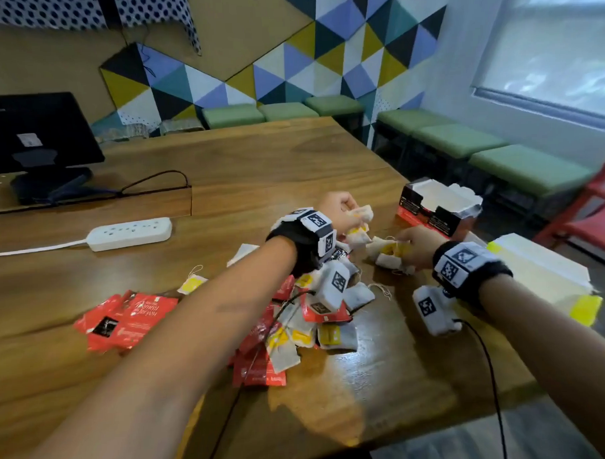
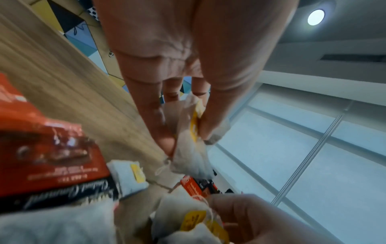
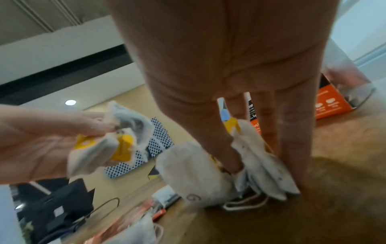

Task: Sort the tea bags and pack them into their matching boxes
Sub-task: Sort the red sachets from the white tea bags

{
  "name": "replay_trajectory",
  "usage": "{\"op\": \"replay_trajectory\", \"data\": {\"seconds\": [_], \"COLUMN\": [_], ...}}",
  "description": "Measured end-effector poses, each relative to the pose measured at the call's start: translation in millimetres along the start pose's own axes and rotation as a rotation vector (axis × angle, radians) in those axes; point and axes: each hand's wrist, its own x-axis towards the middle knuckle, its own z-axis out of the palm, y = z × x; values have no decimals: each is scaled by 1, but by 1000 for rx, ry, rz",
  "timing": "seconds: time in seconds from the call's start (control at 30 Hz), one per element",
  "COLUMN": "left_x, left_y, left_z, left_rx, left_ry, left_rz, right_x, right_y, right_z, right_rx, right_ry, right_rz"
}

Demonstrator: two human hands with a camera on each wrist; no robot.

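A mixed heap of red sachets and white tea bags with yellow tags (image 1: 307, 318) lies mid-table. Raised just beyond it, my left hand (image 1: 353, 213) pinches a small bunch of white tea bags (image 2: 192, 132), also seen in the right wrist view (image 3: 108, 145). To its right, my right hand (image 1: 403, 250) is down on the table, thumb and fingers closed round a few white tea bags (image 3: 261, 165). An open red-and-black box (image 1: 437, 207) stands just behind the hands. A white-and-yellow box (image 1: 542, 276) lies at the right table edge, beside my right wrist.
More red sachets (image 1: 122, 321) lie left of the heap. A white power strip (image 1: 129, 233) and a black monitor (image 1: 33, 135) with a cable sit at the back left. Green benches (image 1: 462, 141) and a red chair (image 1: 595, 212) stand beyond the table's right edge.
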Motion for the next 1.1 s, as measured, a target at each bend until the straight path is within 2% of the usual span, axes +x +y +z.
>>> {"op": "replay_trajectory", "data": {"seconds": [0.17,0.27,0.37,0.47,0.53,0.63,0.77,0.87,0.97,1.1], "left_x": [0,1,-1,-5,-7,-10,-18,-23,-28,-30], "left_y": [-4,-9,-14,-21,-22,-20,-24,-34,-41,-50], "left_z": [33,43,56,62,57,39,3,-19,-33,-43], "left_rx": [1,102,154,325,334,289,342,363,532,755], "left_ry": [-90,-166,-275,-334,-332,-378,-323,-270,-202,-182], "left_rz": [-60,-86,-102,-77,-59,-85,-144,-155,-154,-193], "right_x": [-7,-9,-11,-11,-12,-14,-11,-13,-14,-11], "right_y": [3,4,4,2,0,-7,-10,-14,-16,-15], "right_z": [1,-3,-10,-10,-6,2,9,14,17,12], "right_rx": [-111,-114,-141,-133,-92,-60,-78,-179,-271,-374], "right_ry": [-114,-140,-42,82,103,56,-29,-85,-85,-123], "right_rz": [-26,-84,-144,-198,-266,-376,-396,-392,-389,-318]}}
